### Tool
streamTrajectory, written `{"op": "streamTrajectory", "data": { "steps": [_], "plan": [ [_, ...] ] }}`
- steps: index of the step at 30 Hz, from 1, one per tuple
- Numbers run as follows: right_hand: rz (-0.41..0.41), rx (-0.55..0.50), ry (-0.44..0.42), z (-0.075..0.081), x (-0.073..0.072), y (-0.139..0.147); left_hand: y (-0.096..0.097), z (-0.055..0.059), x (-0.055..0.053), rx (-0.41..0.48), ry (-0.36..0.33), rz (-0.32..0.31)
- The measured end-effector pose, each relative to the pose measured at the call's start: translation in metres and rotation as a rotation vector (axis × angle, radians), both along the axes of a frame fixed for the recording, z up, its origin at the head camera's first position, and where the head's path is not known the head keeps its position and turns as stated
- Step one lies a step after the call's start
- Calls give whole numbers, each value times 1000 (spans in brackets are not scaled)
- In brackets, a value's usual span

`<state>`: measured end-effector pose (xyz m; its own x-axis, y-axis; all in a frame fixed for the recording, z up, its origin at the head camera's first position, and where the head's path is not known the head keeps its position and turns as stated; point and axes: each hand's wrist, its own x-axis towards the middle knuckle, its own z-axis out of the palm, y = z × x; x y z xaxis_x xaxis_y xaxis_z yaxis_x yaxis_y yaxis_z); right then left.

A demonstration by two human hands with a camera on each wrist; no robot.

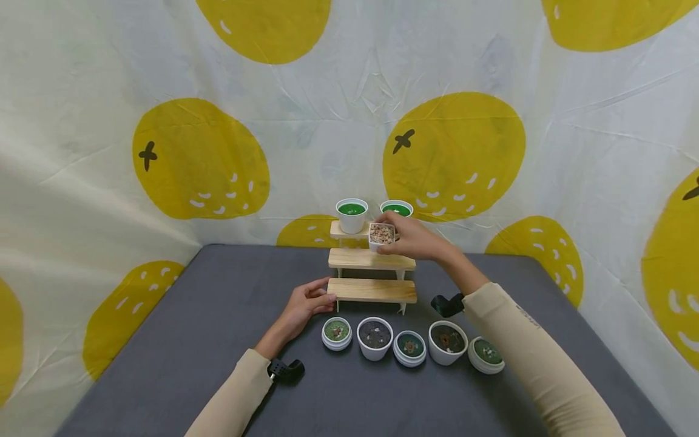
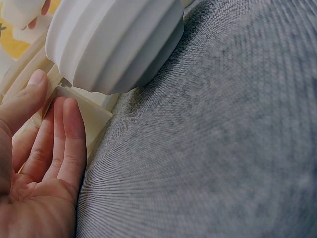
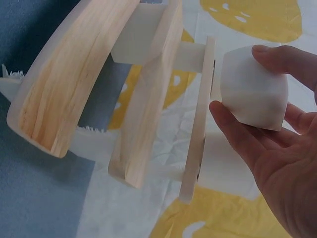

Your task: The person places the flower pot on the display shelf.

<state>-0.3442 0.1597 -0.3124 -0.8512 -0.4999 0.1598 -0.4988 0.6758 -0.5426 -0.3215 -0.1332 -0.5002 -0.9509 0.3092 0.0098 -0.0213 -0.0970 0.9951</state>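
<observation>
My right hand (image 1: 412, 235) holds a small square white pot (image 1: 381, 235), filled with beige and brown bits, just in front of the top step of a three-step wooden display stand (image 1: 371, 290). In the right wrist view, thumb and fingers grip the pot (image 3: 253, 87) from opposite sides beside the top board. At the stand's lowest step, my left hand (image 1: 307, 303) pinches the left end, thumb on the board and fingers curled at its underside and white support (image 2: 89, 116). Two white cups with green tops, one at left (image 1: 352, 220) and one at right (image 1: 397, 207), stand on the top step.
Before the stand is a row of several white pots: a green-topped one (image 1: 337, 334), a dark-topped one (image 1: 374, 338), a small low one (image 1: 409, 348), a brown-topped one (image 1: 448, 343) and a tilted one (image 1: 486, 355). Behind the grey tabletop (image 1: 246, 279) hangs a fruit-printed curtain (image 1: 327, 145).
</observation>
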Motion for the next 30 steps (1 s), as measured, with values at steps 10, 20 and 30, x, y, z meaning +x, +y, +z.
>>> {"op": "streamTrajectory", "data": {
  "steps": [10,20,30],
  "plan": [
    [9,7,43,-7,-7,-18,-1,3,2,10,-2,6],
    [-24,-61,46,-25,-7,-30,0,4,3,17,-12,-3],
    [-40,-9,65,-32,-7,-46,0,3,2,15,-22,7]
  ]
}}
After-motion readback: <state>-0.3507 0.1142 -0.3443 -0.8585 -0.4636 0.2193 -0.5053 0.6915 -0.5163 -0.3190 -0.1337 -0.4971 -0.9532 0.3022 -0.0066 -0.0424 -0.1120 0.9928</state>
